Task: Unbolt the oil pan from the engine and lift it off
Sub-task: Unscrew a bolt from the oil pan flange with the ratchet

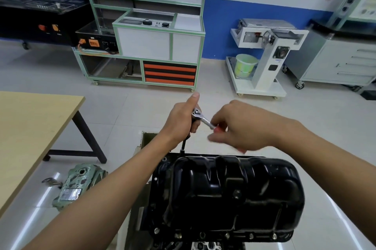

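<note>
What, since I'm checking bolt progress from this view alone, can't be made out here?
Head view only:
- Bolt under the black extension bar: covered by its tip at the black pressed-steel oil pan's far rim.
- Joint between bar and silver red-handled ratchet: covered by the left hand.
- Ratchet handle: mostly covered by the motion-blurred right hand.
- Engine: cut off by the bottom edge.

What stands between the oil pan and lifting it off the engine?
Bolt heads line the near flange of the oil pan, so it likely cannot lift yet. At the far edge the extension of the ratchet stands on the flange, left hand gripping its top, right hand on the handle. Nothing else shows above it.
</note>
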Tool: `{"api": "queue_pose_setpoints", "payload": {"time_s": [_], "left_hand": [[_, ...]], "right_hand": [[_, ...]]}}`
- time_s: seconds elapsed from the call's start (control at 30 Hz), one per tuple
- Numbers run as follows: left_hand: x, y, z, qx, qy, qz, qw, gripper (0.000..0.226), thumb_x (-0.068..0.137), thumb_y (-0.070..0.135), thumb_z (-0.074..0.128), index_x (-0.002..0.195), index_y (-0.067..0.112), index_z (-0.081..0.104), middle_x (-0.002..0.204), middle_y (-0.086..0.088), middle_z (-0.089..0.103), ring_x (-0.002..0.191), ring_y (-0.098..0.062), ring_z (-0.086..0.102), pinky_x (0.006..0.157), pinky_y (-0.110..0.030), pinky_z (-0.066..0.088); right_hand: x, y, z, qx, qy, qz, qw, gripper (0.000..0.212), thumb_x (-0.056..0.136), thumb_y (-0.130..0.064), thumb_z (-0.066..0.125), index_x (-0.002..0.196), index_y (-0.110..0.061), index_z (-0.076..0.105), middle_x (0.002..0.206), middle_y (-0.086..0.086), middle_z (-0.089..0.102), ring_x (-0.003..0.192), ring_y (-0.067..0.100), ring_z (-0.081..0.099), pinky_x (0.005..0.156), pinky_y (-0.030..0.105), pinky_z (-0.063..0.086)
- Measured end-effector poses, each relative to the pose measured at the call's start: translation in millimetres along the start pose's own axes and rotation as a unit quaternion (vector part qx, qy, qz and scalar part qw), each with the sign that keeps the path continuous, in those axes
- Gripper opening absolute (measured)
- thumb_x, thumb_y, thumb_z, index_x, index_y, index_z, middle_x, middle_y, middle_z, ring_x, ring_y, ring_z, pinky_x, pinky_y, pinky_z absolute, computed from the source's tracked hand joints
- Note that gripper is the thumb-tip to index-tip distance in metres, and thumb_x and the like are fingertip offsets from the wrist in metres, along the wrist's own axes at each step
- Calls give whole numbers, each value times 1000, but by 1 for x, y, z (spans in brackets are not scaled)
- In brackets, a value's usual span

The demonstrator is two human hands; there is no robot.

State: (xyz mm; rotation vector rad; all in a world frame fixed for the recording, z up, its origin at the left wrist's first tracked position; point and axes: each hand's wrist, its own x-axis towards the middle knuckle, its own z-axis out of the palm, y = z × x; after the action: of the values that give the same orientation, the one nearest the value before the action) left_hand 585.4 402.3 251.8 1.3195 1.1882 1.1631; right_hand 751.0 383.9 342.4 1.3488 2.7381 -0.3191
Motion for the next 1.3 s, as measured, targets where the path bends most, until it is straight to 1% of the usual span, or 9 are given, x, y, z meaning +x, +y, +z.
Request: {"api": "queue_pose_setpoints", "payload": {"time_s": [0.13,0.3,0.4,0.5,0.8,0.9,1.0,1.1,1.3], "left_hand": [[-2,-3,2,-8,-6,17,1000,51,93,57,42,60,23,59,53,-5,51,44,-16,45,43,-25,33],[-5,-1,-15,8,-90,22,996,49,91,44,52,55,11,62,54,-13,55,53,-24,47,55,-32,38],[-7,0,-15,47,-185,12,982,54,92,46,54,53,8,58,53,-11,56,56,-24,50,57,-27,41],[-9,1,-6,57,-197,11,979,55,93,43,53,51,7,49,49,-8,49,51,-19,45,56,-20,41],[-9,2,3,33,-103,10,994,58,93,49,50,50,11,41,51,-6,39,52,-20,35,55,-30,33],[-7,-1,6,3,-18,20,1000,67,96,51,49,58,-4,44,56,-11,37,56,-23,32,57,-35,28],[-6,-2,10,16,21,30,999,70,93,55,48,59,-7,48,55,-15,41,54,-22,37,57,-34,32],[-7,-5,12,-1,18,29,999,63,90,52,49,59,-3,49,56,-15,42,56,-23,38,58,-35,33],[-5,1,-8,20,-71,1,997,51,90,48,50,51,16,57,52,-9,55,55,-22,47,57,-32,38]], "right_hand": [[-8,-16,8,67,-16,-12,998,54,87,-58,65,53,-16,58,45,0,52,45,13,43,48,25,37],[1,5,-7,44,-63,14,997,32,92,-34,67,69,-13,61,49,-8,57,51,7,47,55,25,36],[12,16,-8,-35,-4,22,999,10,97,-25,61,96,-26,71,71,-12,63,75,-2,55,63,24,41],[21,21,0,-80,40,31,995,23,99,-25,56,117,-25,70,106,-6,73,106,20,59,89,38,49],[20,27,8,-60,64,50,995,18,100,-33,53,106,-26,68,102,-1,70,98,25,60,86,39,50],[6,13,10,-25,32,49,998,37,94,-48,58,71,-20,60,70,0,63,72,15,57,67,33,47],[-12,-12,19,54,-5,16,998,60,89,-65,53,58,-14,60,47,-4,60,52,5,54,51,21,39],[-17,-21,26,29,25,-9,999,66,90,-70,47,58,-14,55,46,-1,50,52,8,50,51,27,34],[-5,12,1,30,-56,12,998,36,96,-46,58,79,-16,67,63,-1,68,59,11,57,62,28,47]]}}
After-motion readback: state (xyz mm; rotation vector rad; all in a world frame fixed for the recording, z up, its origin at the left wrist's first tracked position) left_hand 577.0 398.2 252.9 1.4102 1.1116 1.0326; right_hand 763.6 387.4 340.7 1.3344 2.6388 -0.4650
